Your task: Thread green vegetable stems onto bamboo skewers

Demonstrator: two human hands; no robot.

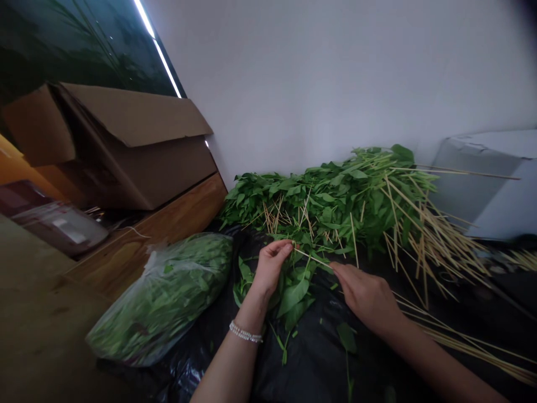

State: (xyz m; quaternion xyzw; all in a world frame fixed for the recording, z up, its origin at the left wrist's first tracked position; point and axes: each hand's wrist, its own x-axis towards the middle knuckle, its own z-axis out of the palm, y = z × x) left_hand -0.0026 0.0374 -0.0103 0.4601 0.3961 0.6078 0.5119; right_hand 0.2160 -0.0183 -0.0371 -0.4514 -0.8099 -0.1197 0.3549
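My left hand (273,263), with a beaded bracelet on its wrist, pinches a green leafy stem at the tip of a thin wooden skewer (311,257). Leaves of that sprig (295,295) hang below my fingers. Closed around the skewer's other end is my right hand (366,292). Behind both hands lies a long heap of leafy greens (331,193), with many skewers (432,238) poking out, most of them at its right end. Where the stem meets the skewer, my left fingertips partly hide it.
A clear plastic bag of leaves (168,302) lies at left on black plastic sheeting (310,358). Loose skewers (470,341) are at lower right. An open cardboard box (142,162) stands on a wooden board (176,218). A white box (490,184) sits by the wall at right.
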